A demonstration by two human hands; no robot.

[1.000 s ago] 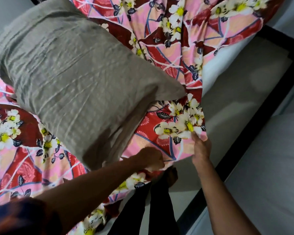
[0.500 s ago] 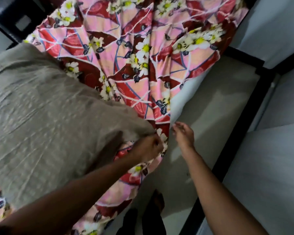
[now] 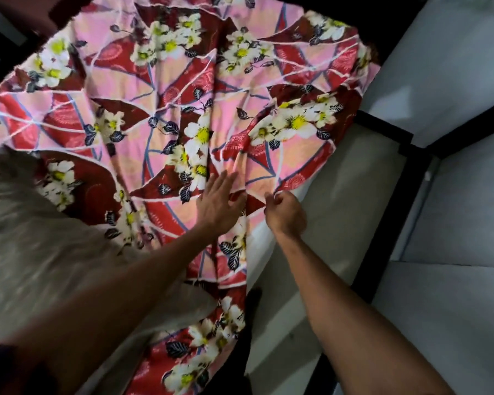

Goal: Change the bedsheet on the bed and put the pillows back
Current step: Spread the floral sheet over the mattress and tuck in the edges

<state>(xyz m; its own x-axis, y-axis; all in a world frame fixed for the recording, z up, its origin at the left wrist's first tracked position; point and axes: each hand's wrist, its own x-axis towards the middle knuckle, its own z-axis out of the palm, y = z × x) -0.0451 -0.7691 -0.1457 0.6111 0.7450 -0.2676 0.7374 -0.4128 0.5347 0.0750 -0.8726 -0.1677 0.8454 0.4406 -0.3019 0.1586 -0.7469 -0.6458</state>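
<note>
Bedsheet (image 3: pixel 166 115): the head view shows thin printed cloth in pink and dark red patches, cut by white and blue lines. It carries white flowers with yellow centres and dark leaves. It is spread over the bed, with long creases running toward the hands, and its right edge hangs down the side.
Pillow (image 3: pixel 40 252): grey-beige and plump, with a crinkled weave, blurred in this view. It lies on the bedsheet's left part.
Mattress (image 3: pixel 261 252): a smooth white side shows just under the bedsheet's right edge.
Floor (image 3: pixel 345 201): plain, smooth grey, to the right of the bedsheet.
Black bar (image 3: pixel 382 223): straight and dark, it runs along the floor well right of the bedsheet.
Pale panels (image 3: pixel 454 81): flat and off-white, beyond the bar.
In the way: the left forearm crosses the pillow's corner and the bedsheet's lower part. A dark shape under the hanging edge is too dim to tell.
Left hand (image 3: pixel 217 206): palm down on the bedsheet near its right edge, fingers straight and spread. The grip is apart and holds nothing.
Right hand (image 3: pixel 285 215): just right of the left hand, at the bedsheet's right edge. The grip is clamped, thumb and curled fingers pinching the hem.
</note>
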